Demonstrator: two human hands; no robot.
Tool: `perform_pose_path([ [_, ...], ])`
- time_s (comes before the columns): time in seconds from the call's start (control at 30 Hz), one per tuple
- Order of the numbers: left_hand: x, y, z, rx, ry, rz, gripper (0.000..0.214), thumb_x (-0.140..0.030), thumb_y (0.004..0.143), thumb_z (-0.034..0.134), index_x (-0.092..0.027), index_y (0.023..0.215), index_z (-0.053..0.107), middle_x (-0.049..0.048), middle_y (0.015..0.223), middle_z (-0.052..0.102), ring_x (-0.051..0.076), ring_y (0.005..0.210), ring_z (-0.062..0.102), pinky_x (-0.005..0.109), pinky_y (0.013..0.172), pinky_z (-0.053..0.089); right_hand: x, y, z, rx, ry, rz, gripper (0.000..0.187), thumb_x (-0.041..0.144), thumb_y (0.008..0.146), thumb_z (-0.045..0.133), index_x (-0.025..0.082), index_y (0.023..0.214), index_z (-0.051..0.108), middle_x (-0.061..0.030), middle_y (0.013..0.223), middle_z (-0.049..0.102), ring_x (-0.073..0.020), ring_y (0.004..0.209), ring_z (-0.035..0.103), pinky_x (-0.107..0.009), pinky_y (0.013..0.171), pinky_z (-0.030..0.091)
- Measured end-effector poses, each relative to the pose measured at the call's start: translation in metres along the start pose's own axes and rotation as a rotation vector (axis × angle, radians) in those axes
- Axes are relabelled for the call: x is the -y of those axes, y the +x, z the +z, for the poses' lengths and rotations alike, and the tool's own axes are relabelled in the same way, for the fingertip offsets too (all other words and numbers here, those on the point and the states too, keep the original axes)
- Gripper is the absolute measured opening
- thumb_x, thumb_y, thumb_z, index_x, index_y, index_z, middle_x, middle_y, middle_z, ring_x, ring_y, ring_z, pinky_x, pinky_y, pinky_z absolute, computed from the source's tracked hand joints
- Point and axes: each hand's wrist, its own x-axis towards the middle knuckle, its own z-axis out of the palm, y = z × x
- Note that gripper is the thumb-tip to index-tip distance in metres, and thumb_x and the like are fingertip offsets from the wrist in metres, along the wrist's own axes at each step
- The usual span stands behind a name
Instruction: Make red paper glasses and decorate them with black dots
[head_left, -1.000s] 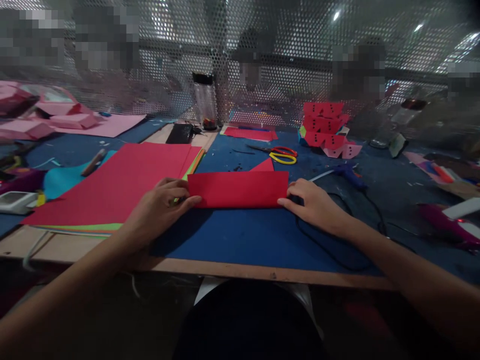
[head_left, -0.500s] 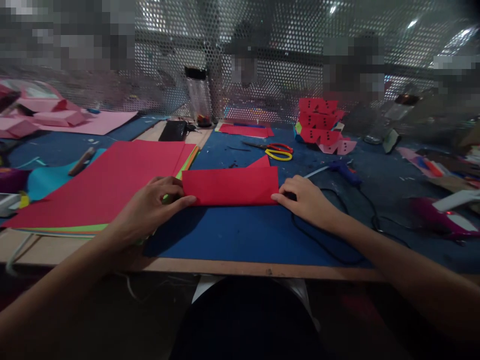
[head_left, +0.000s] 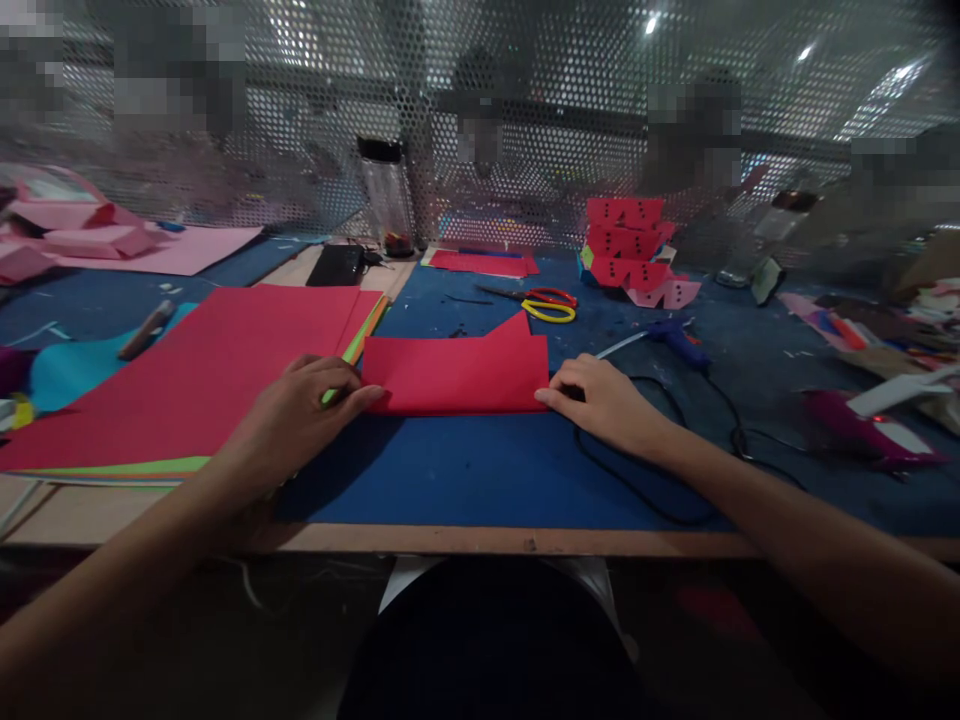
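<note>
A folded piece of red paper (head_left: 456, 376) is held low over the blue table mat (head_left: 450, 470), its long fold toward me. My left hand (head_left: 319, 405) pinches its left end, thumb on the near face and fingers behind. At the right end, my right hand (head_left: 600, 400) grips it the same way, with the thumb at the lower corner. A pointed red flap shows above the paper's top edge; whether it belongs to the same piece I cannot tell. Left of it lies a stack of coloured sheets (head_left: 202, 370), red on top, partly behind my left forearm.
Scissors (head_left: 551, 303) with red and yellow handles lie beyond the paper. A blue glue gun (head_left: 679, 342) and its black cord lie to the right. Folded red paper shapes (head_left: 630, 245) stand farther back. A clear bottle (head_left: 388, 200) stands by the perforated metal screen (head_left: 315, 120).
The whole view has shifted slightly, so things sit a little farther left. Both hands keep hold of the red paper, whose front face now tilts back a bit.
</note>
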Motion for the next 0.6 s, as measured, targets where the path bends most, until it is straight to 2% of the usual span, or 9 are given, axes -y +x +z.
perform_pose_path([
  [0.2, -0.006, -0.004, -0.006, 0.020, -0.091, -0.036, 0.036, -0.057, 0.086, 0.058, -0.022, 0.078, 0.064, 0.0065, 0.091, 0.066, 0.027, 0.098, 0.056, 0.037, 0.079, 0.042, 0.001, 0.001, 0.001, 0.012, -0.014, 0.031, 0.030, 0.040, 0.092, 0.059, 0.020, 0.070, 0.064, -0.0030, 0.075, 0.066, -0.0180, 0.076, 0.052, -0.032, 0.071, 0.036],
  [0.43, 0.010, 0.001, 0.003, 0.030, -0.033, 0.029, 0.036, -0.055, 0.087, 0.059, -0.021, 0.078, 0.065, 0.0062, 0.094, 0.065, 0.025, 0.099, 0.054, 0.036, 0.084, 0.042, 0.001, 0.001, 0.001, 0.021, -0.030, 0.044, 0.030, 0.039, 0.092, 0.059, 0.019, 0.070, 0.064, -0.0025, 0.073, 0.065, -0.0171, 0.075, 0.051, -0.030, 0.069, 0.036],
  [0.6, 0.011, 0.000, 0.003, 0.030, -0.013, 0.041, 0.036, -0.054, 0.088, 0.059, -0.020, 0.079, 0.066, 0.0067, 0.099, 0.065, 0.025, 0.102, 0.054, 0.040, 0.092, 0.041, 0.001, 0.001, 0.002, 0.019, -0.035, 0.051, 0.029, 0.039, 0.091, 0.060, 0.019, 0.071, 0.064, -0.0020, 0.074, 0.066, -0.0167, 0.076, 0.052, -0.030, 0.070, 0.036],
])
